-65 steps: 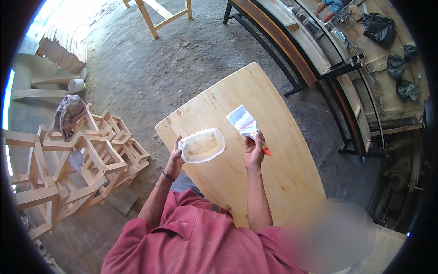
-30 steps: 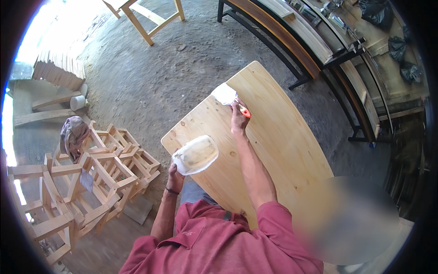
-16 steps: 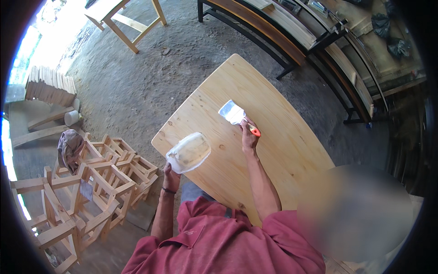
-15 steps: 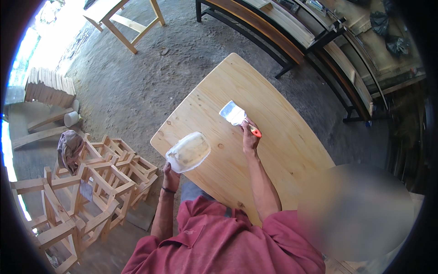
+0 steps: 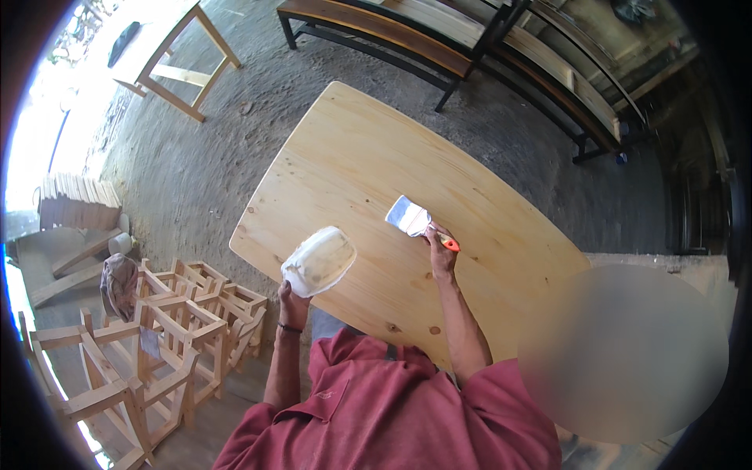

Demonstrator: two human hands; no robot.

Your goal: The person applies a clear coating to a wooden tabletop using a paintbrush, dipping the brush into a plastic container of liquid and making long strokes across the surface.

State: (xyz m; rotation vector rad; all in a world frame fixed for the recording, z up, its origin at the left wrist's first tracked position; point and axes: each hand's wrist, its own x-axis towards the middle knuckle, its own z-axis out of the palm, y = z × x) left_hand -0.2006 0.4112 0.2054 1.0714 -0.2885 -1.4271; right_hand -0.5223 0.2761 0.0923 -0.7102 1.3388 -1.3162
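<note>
A pale wooden tabletop (image 5: 376, 149) with rounded corners and several knots spreads out in front of me. In my right hand (image 5: 440, 244) is a wide paintbrush (image 5: 409, 216) with a white and blue-grey head and an orange-red handle end. The brush points to the left, over the middle of the tabletop; whether its bristles touch the wood I cannot tell. My left hand (image 5: 294, 305) grips the near end of a whitish, translucent plastic container (image 5: 319, 261), held over the tabletop's left edge. Its inside looks smeared, and any liquid in it is hard to make out.
Unfinished wooden frames (image 5: 180, 321) are stacked at my left, with a crumpled cloth (image 5: 120, 286) on them. Beyond lie stacked boards (image 5: 78, 202). A wooden table (image 5: 176, 74) stands far left, and dark-legged benches (image 5: 392, 35) line the far side. A blurred round patch hides the lower right.
The view has shifted, so the surroundings sit differently. My right hand has brought the brush a little nearer to me over the tabletop. The container stays in my left hand.
</note>
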